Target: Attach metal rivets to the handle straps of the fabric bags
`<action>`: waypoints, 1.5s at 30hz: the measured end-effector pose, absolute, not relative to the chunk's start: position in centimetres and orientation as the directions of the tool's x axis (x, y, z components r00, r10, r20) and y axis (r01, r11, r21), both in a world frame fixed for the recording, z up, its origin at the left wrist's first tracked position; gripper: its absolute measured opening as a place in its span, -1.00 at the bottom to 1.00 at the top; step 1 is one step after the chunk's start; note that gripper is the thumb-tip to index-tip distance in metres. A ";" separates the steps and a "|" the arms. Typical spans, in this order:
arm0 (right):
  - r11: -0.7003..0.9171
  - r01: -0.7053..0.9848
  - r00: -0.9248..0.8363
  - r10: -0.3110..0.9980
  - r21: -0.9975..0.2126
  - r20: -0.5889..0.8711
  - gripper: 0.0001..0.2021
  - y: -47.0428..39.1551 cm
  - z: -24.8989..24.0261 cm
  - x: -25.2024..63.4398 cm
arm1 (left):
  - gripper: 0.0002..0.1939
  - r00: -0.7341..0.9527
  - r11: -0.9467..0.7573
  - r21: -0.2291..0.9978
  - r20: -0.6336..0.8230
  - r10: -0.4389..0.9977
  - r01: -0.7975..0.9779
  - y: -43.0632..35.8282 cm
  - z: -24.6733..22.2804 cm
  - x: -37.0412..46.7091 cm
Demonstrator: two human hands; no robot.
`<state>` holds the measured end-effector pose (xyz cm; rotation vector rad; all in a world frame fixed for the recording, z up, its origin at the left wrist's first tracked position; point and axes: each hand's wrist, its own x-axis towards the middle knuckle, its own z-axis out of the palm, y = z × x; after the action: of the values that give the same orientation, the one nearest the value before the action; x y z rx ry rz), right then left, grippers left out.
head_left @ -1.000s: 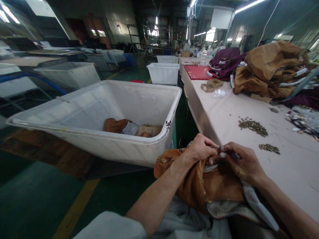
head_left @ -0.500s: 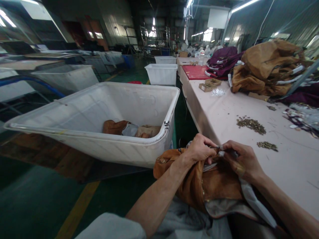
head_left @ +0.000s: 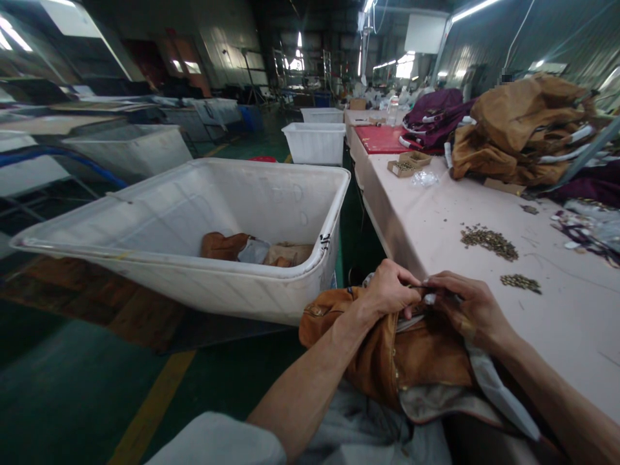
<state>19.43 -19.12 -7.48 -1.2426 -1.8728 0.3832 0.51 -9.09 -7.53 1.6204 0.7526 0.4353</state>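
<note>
A brown fabric bag with a grey lining and small metal studs lies over my lap, against the table edge. My left hand is closed on the upper edge of the bag, thumb and fingers pinched together. Close beside it, my right hand pinches the same edge, its fingertips nearly meeting those of the left. Whatever small part sits between the fingertips is too small to make out. Two piles of small brass-coloured pieces, a larger one and a smaller one, lie on the table beyond my right hand.
A large white bin with brown fabric items inside stands at the left. The pale table runs along the right, bearing small cardboard boxes, a red board, purple bags and a brown heap. More white bins stand behind.
My right hand's fingers have shifted slightly and lie flatter over the bag's edge. My left hand and the bag have hardly moved.
</note>
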 end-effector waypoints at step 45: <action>0.289 0.571 0.069 0.916 -0.769 0.396 -0.81 -17.4 -6.0 23.3 | -0.68 0.734 0.338 0.921 -0.092 0.673 -0.195 -8.5 -4.5 0.8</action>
<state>23.25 -17.40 -6.05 -1.3923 -1.6137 0.4591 0.84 -8.46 -4.48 1.0877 0.5119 0.5986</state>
